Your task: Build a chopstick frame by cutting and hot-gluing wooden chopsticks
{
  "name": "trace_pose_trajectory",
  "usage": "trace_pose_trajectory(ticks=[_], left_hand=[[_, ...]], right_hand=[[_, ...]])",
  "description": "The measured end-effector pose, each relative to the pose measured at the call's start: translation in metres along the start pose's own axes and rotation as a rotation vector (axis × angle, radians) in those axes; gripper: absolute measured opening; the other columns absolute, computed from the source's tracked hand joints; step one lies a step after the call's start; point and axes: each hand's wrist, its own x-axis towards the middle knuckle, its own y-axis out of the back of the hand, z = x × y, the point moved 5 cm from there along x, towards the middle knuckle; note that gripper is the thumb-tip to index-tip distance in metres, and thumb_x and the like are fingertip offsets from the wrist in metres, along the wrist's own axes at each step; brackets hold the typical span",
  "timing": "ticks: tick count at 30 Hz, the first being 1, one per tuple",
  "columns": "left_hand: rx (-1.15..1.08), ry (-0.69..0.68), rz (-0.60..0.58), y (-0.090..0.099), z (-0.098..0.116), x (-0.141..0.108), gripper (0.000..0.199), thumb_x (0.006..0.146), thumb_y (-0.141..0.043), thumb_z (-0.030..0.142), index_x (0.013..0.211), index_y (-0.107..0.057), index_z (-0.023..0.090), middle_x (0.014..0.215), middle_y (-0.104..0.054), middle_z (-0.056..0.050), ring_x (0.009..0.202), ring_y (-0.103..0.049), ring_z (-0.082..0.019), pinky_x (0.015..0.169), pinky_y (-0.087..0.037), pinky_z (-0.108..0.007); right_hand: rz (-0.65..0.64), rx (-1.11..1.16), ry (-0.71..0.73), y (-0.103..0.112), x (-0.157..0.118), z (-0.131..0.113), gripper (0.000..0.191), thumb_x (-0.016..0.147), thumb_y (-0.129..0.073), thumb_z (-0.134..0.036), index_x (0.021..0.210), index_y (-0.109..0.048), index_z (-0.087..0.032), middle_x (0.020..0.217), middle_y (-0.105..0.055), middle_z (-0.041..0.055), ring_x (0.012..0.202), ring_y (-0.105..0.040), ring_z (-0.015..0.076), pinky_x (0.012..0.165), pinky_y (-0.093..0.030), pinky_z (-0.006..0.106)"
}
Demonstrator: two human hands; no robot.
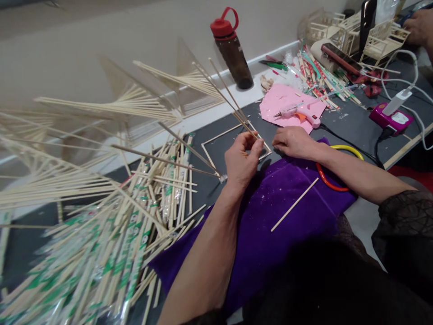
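Note:
A rectangular frame of thin wooden sticks (221, 136) lies on the dark table, with long chopsticks (226, 100) slanting up from its corners. My left hand (242, 158) is closed over the frame's right side, thumb and fingers pinched round the lower end of a slanting chopstick. Just to the right, my right hand (293, 142) rests low over the table with its fingers curled together; its fingertips are partly hidden, so what they hold cannot be made out. A purple cloth (270, 194) spreads below both hands, and one loose stick (294, 205) lies on it.
Wrapped chopsticks (111, 243) pile up at the left, beside fanned stick structures (135, 106). A pink glue gun (299, 115) lies on pink paper (275, 97). Behind stands a red-lidded bottle (233, 54). A purple power adapter (390, 118) and another person's hand (421, 27) are at right.

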Motion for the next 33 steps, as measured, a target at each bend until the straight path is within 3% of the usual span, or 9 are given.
trace_pose_trajectory(ticks=[14, 18, 21, 24, 29, 33], left_hand=[[-0.083, -0.019, 0.103, 0.007, -0.011, 0.002, 0.036, 0.091, -0.059, 0.052, 0.115, -0.06, 0.026, 0.1, -0.074, -0.005, 0.084, -0.072, -0.017, 0.065, -0.058, -0.027], [-0.08, -0.051, 0.159, 0.01, -0.012, 0.002, 0.04, 0.093, -0.056, 0.055, 0.12, -0.057, 0.025, 0.1, -0.073, -0.005, 0.083, -0.072, -0.017, 0.064, -0.059, -0.027], [-0.06, -0.055, 0.185, 0.01, -0.011, 0.0, 0.041, 0.094, -0.054, 0.055, 0.122, -0.055, 0.024, 0.103, -0.073, -0.005, 0.082, -0.072, -0.016, 0.062, -0.058, -0.026], [-0.044, -0.068, 0.218, 0.013, -0.009, -0.003, 0.04, 0.095, -0.053, 0.054, 0.121, -0.055, 0.024, 0.103, -0.072, -0.005, 0.081, -0.071, -0.015, 0.061, -0.058, -0.025], [0.014, -0.106, 0.257, 0.024, 0.003, -0.011, 0.033, 0.097, -0.053, 0.047, 0.12, -0.055, 0.024, 0.102, -0.071, -0.005, 0.085, -0.07, -0.015, 0.063, -0.057, -0.024], [0.075, -0.119, 0.254, 0.036, 0.019, -0.023, 0.028, 0.093, -0.058, 0.039, 0.117, -0.059, 0.025, 0.1, -0.071, -0.005, 0.084, -0.069, -0.015, 0.061, -0.054, -0.024]], right_hand=[[0.145, 0.081, 0.015, 0.011, -0.001, 0.008, 0.027, 0.096, -0.05, -0.021, 0.098, -0.077, -0.018, 0.1, -0.072, 0.009, 0.096, -0.06, 0.021, 0.082, -0.04, 0.034], [0.391, 0.189, -0.017, 0.032, -0.006, 0.02, 0.025, 0.095, -0.05, -0.02, 0.095, -0.075, -0.017, 0.099, -0.071, 0.0085, 0.095, -0.061, 0.0205, 0.088, -0.045, 0.036], [0.623, 0.271, -0.141, 0.051, -0.013, 0.038, 0.023, 0.095, -0.051, -0.023, 0.1, -0.072, -0.018, 0.101, -0.069, 0.0077, 0.09, -0.06, 0.0191, 0.085, -0.048, 0.036], [0.746, 0.323, -0.263, 0.062, -0.018, 0.054, 0.021, 0.096, -0.052, -0.03, 0.1, -0.069, -0.019, 0.1, -0.065, 0.0069, 0.084, -0.058, 0.0175, 0.079, -0.049, 0.035], [0.748, 0.41, -0.282, 0.065, -0.019, 0.057, 0.03, 0.102, -0.045, -0.04, 0.091, -0.064, -0.02, 0.088, -0.062, 0.0043, 0.085, -0.059, 0.0186, 0.081, -0.05, 0.037], [0.771, 0.456, -0.254, 0.071, -0.023, 0.058, 0.04, 0.102, -0.043, -0.044, 0.074, -0.057, -0.02, 0.075, -0.059, 0.0021, 0.079, -0.058, 0.0174, 0.082, -0.051, 0.038]])
